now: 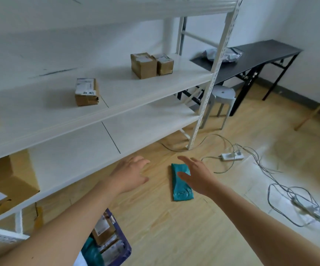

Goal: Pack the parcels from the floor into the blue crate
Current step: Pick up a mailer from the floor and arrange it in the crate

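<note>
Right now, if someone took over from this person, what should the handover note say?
Left hand: open, empty, stretched out over the floor just left of the teal parcel.
Right hand: open, over the teal parcel; contact unclear.
Teal parcel: flat on the floor, not gripped, the only one seen there.
Blue crate: near the person's feet, already holds several parcels.
Left: grip the teal parcel and put it in the crate.

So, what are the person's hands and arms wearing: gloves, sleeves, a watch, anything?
Nothing that shows. The left hand and the right hand are bare: no gloves, no watch or band at either wrist, no rings that I can make out. Both forearms are uncovered as far as the frame reaches, with no sleeve edge in view.
</note>
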